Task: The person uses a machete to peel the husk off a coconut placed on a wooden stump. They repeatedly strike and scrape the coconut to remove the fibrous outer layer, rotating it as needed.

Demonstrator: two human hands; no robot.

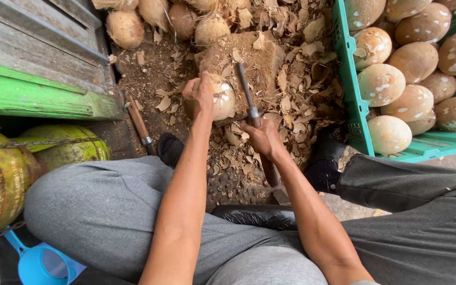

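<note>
My left hand [197,97] grips a partly peeled brown coconut [221,96] and holds it against a wooden chopping block [259,58] on the ground. In my right hand [262,138] is a knife [245,89] with a wooden handle. Its dark blade points away from me and lies right beside the coconut. Brown husk shavings [296,89] cover the ground around the block. I am sitting with my knees apart in grey trousers.
A green plastic crate [350,89] on the right holds several peeled coconuts. Unpeeled coconuts [125,27] lie at the back. A second knife [139,124] lies left of my foot. Green wooden boards, chained green cylinders [6,169] and a blue scoop [40,264] are at left.
</note>
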